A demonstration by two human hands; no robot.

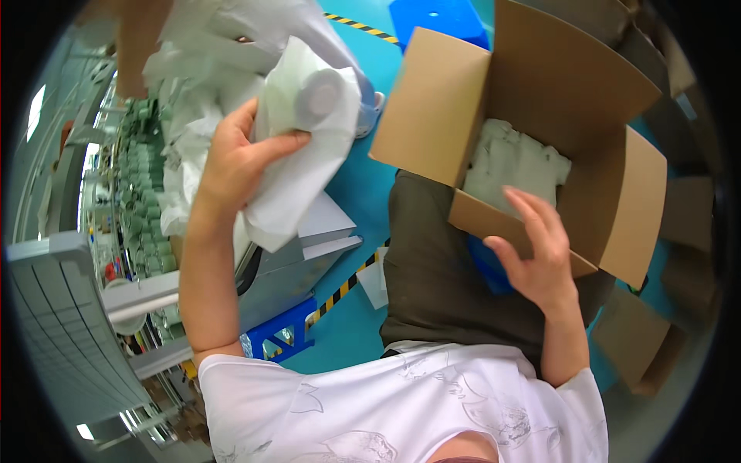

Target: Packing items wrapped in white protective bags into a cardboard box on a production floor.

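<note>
My left hand grips a white, soft-looking pouch between thumb and fingers. A round, pale thing shows faintly through the upper part of the pouch; what it is cannot be made out. On the right, an open cardboard box stands in front of my legs with its flaps spread. Several white wrapped pieces lie inside it. My right hand is over the box's near flap, thumb and fingers apart, holding nothing. Whether it touches the flap is unclear.
Crumpled white wrapping heaps up at the left, beside rows of green round pieces. Below are a grey cabinet and a blue stand. A blue bin stands behind the box; more cardboard lies at the right.
</note>
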